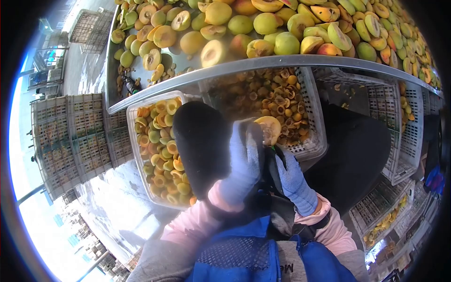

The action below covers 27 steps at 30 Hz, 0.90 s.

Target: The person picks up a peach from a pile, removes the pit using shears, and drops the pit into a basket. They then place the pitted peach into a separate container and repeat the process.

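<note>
My left hand (244,152), in a light blue-grey glove and slightly blurred, holds a cut peach half (270,130) at its fingertips. The cut face is yellow with a brownish centre. Close by on the right, my right hand (298,183), in a matching glove, is closed round a slim dark-handled tool (272,171) with a bit of green near its top. The tool's working end is hidden at the fruit. Beneath the hands is a white crate (321,136) of small brown-orange scraps and pits.
A metal-rimmed table (282,61) heaped with whole and halved peaches (286,43) spans the front. A white crate (135,155) of peach halves stands left of my knee. Stacked crates (70,141) stand far left; more crates (408,127) stand right.
</note>
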Available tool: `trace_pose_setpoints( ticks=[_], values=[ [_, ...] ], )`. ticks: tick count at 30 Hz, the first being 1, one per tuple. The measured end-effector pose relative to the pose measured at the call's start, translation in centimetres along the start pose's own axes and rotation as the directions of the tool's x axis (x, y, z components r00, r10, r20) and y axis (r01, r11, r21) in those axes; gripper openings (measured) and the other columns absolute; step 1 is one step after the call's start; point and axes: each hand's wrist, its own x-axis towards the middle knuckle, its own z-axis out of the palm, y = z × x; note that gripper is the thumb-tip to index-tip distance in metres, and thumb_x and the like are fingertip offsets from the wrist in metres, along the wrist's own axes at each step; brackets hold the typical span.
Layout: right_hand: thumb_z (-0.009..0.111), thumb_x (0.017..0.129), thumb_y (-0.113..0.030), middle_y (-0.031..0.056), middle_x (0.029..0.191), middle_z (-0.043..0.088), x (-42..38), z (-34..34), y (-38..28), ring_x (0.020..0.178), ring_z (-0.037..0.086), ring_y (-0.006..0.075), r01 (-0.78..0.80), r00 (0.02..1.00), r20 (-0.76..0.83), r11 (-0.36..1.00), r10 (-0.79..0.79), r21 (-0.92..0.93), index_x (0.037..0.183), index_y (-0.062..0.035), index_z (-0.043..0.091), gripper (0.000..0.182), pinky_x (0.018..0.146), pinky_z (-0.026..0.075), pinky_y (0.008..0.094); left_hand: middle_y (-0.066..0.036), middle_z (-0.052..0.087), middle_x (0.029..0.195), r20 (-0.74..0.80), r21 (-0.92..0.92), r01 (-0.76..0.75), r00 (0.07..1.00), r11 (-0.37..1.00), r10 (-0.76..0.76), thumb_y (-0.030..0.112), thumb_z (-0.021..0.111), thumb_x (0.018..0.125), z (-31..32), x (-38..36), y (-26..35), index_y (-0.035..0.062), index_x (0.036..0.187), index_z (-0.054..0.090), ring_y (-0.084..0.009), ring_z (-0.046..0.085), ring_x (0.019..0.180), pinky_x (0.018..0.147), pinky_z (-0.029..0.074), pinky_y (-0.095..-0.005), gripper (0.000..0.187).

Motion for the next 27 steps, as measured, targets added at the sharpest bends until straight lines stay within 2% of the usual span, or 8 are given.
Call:
trace_pose_setpoints(
  ticks=[7, 9, 12, 15, 20, 22, 25, 27],
  values=[
    [0.052, 0.094, -0.025, 0.0146, 0.093, 0.058, 0.2, 0.6, 1.1, 0.075, 0.059, 0.0247, 0.136, 0.991, -0.030, 0.986, -0.134, 0.092, 0.114, 0.0007, 0.052, 0.033, 0.065, 0.050, 0.0312, -0.005, 0.060, 0.089, 0.436, -0.090, 0.214, 0.886, 0.973, -0.155, 0.023, 0.049, 0.095, -3.2, 4.7, 3.7, -0.0018, 0.112, 0.057, -0.0100, 0.053, 0.076, 0.072, 0.045, -0.0254, 0.031],
    [0.043, 0.097, -0.038, 0.0072, 0.068, 0.056, 0.9, -0.5, -2.5, 0.049, 0.054, 0.0159, -0.547, 0.834, 0.422, 0.433, 0.356, 0.716, 0.099, -0.0019, 0.056, 0.039, 0.047, 0.047, 0.0251, -0.007, 0.061, 0.087, 0.422, -0.028, 0.097, 0.903, 0.995, -0.076, 0.022, 0.050, 0.094, -3.1, 4.7, 3.8, -0.0021, 0.112, 0.058, -0.0108, 0.055, 0.074, 0.071, 0.046, -0.0258, 0.031],
    [0.040, 0.097, -0.043, 0.0028, 0.062, 0.048, 1.1, -1.1, -3.5, 0.039, 0.041, 0.0085, -0.711, 0.693, 0.703, -0.005, 0.161, 0.703, 0.103, -0.0058, 0.056, 0.041, 0.035, 0.036, 0.0215, -0.008, 0.062, 0.085, 0.335, -0.009, -0.295, 0.900, 0.956, 0.281, 0.021, 0.051, 0.092, -2.7, 4.7, 1.6, -0.0024, 0.109, 0.060, -0.0115, 0.056, 0.072, 0.071, 0.048, -0.0265, 0.031],
    [0.035, 0.098, -0.047, -0.0003, 0.057, 0.039, 0.9, 0.4, -2.1, 0.038, 0.035, 0.0073, -0.742, 0.650, 0.685, -0.469, -0.329, 0.479, 0.098, -0.0055, 0.056, 0.046, 0.034, 0.036, 0.0217, -0.011, 0.061, 0.086, 0.382, -0.298, 0.125, 0.924, 0.947, -0.002, 0.017, 0.049, 0.091, -2.1, 3.0, -0.3, -0.0030, 0.103, 0.059, -0.0211, 0.059, 0.072, 0.068, 0.049, -0.0304, 0.025],
    [0.034, 0.098, -0.047, -0.0011, 0.057, 0.039, 0.9, 1.7, -2.1, 0.037, 0.036, 0.0069, -0.742, 0.653, 0.615, -0.533, -0.442, 0.405, 0.097, -0.0032, 0.055, 0.048, 0.030, 0.032, 0.0200, -0.013, 0.058, 0.090, 0.341, -0.648, 0.492, 0.870, 0.582, -0.356, 0.014, 0.052, 0.091, -2.2, 0.4, -1.1, -0.0026, 0.101, 0.054, -0.0204, 0.057, 0.076, 0.066, 0.049, -0.0316, 0.020],
    [0.034, 0.098, -0.047, -0.0014, 0.057, 0.039, 1.4, 1.0, -2.5, 0.037, 0.036, 0.0068, -0.725, 0.686, 0.538, -0.532, -0.491, 0.439, 0.097, -0.0029, 0.055, 0.048, 0.030, 0.032, 0.0198, -0.011, 0.058, 0.099, -0.061, 0.158, -0.146, 0.986, 0.976, 0.158, 0.004, 0.064, 0.083, -2.8, -1.5, -3.6, 0.0016, 0.120, 0.047, -0.0191, 0.058, 0.084, 0.074, 0.049, -0.0291, 0.040],
    [0.035, 0.098, -0.047, -0.0016, 0.056, 0.039, 1.5, 1.2, -0.7, 0.038, 0.036, 0.0073, -0.754, 0.644, 0.650, -0.475, -0.403, 0.453, 0.093, -0.0053, 0.057, 0.048, 0.033, 0.032, 0.0220, -0.010, 0.062, 0.094, -0.216, -0.650, 0.241, 0.851, 0.721, -0.479, 0.035, 0.049, 0.095, -8.7, 0.3, -3.3, 0.0003, 0.109, 0.058, -0.0197, 0.061, 0.088, 0.076, 0.052, -0.0303, 0.039],
    [0.035, 0.098, -0.048, -0.0014, 0.056, 0.039, 1.3, 1.1, -0.3, 0.039, 0.035, 0.0082, -0.758, 0.625, 0.731, -0.436, -0.275, 0.484, 0.091, -0.0071, 0.059, 0.048, 0.035, 0.031, 0.0236, -0.012, 0.061, 0.101, -0.309, -0.227, 0.148, 0.926, 0.963, -0.215, 0.033, 0.053, 0.093, -16.1, 2.4, -2.0, -0.0008, 0.112, 0.056, -0.0215, 0.060, 0.093, 0.079, 0.050, -0.0327, 0.039]
  ],
)
